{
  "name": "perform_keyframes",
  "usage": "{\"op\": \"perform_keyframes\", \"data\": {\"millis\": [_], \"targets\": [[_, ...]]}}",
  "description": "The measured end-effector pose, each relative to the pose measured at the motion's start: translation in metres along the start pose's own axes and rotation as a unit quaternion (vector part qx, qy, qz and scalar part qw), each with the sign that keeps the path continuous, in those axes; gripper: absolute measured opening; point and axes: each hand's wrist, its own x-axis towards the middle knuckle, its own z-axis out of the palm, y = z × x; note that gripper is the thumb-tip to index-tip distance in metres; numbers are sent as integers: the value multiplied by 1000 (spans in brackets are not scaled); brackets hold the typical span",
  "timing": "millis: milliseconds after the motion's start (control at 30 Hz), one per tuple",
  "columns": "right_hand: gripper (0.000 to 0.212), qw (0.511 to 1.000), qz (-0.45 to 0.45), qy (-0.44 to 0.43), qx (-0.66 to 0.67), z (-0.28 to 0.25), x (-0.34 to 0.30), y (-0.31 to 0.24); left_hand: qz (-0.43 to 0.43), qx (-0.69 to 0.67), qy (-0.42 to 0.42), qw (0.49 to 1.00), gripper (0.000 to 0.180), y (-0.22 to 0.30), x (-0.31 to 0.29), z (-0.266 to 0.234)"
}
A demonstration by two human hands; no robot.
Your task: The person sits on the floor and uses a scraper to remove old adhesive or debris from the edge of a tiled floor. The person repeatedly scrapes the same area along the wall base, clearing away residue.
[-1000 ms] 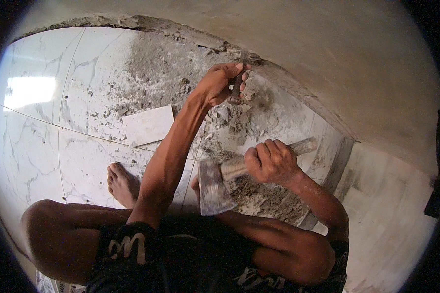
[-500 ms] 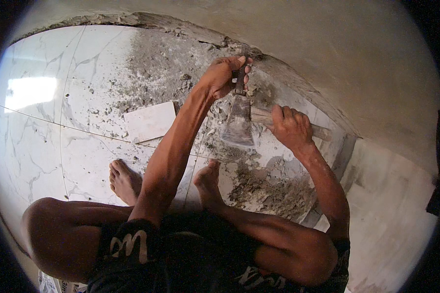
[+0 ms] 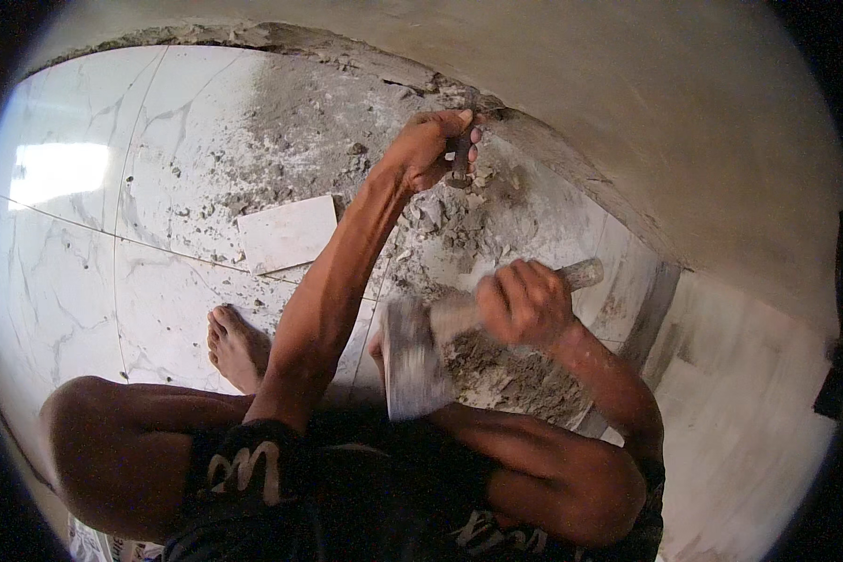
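Observation:
My left hand (image 3: 425, 148) is closed around a dark metal chisel (image 3: 462, 161). The chisel's far end meets the broken bottom edge of the wall (image 3: 384, 75), and its near end points back toward me. My right hand (image 3: 526, 304) grips the wooden handle of a hatchet (image 3: 414, 361). Its head, smeared by motion, hangs over my right foot and shin, well apart from the chisel. The flared blade side faces me. Grey rubble (image 3: 440, 211) lies under and around the chisel.
White veined floor tiles (image 3: 66, 272) spread to the left, dotted with crumbs. A loose pale tile piece (image 3: 288, 232) lies beside my left forearm. More broken mortar (image 3: 520, 370) is heaped near my right shin. My bare left foot (image 3: 238, 348) rests on the tiles.
The hatchet has swung back from the chisel's near end toward me and to the left, with my right hand drawn back too. My left hand and the chisel have stayed nearly still.

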Motion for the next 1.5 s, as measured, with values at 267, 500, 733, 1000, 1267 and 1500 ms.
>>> {"op": "perform_keyframes", "data": {"millis": [267,500,733,1000,1267,1500], "targets": [[31,991,120,-56,-14,15,-12,26,-9,-15,4,1000,21,-2,5,8],[20,980,179,-74,-50,20,-11,62,13,-10,31,999,22,-7,10,10],[24,994,105,-10,32,16,-18,47,0,12,26,1000,21,-5,11,12],[24,999,39,16,1,18,-25,44,-5,21,10,1000,20,-9,11,10],[39,960,252,-76,91,6,-17,29,11,33,5,999,21,-13,3,-1],[38,965,235,-76,88,-2,-14,26,22,39,-28,999,24,-28,-6,8]]}}
